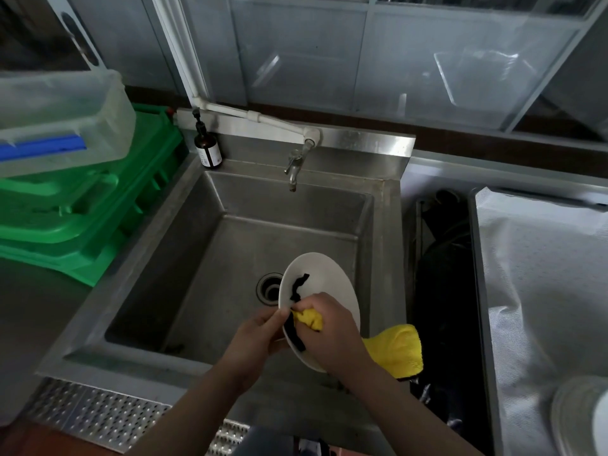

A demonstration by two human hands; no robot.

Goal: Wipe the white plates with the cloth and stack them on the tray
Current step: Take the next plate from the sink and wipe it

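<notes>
Wiping one white plate [324, 281] over a steel sink [230, 225].

The left hand [255, 337] pinches the plate's near-left rim; the right hand [332, 334] clenches one yellow cloth [394, 350] (black-edged) against its face. The plate tilts on edge, long axis running away from the grip, open basin beyond.

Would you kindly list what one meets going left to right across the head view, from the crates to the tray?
Stacked green plastic crates → brown pump bottle → metal tap → white round plate held over the steel sink → steel tray lined with white cloth.
</notes>
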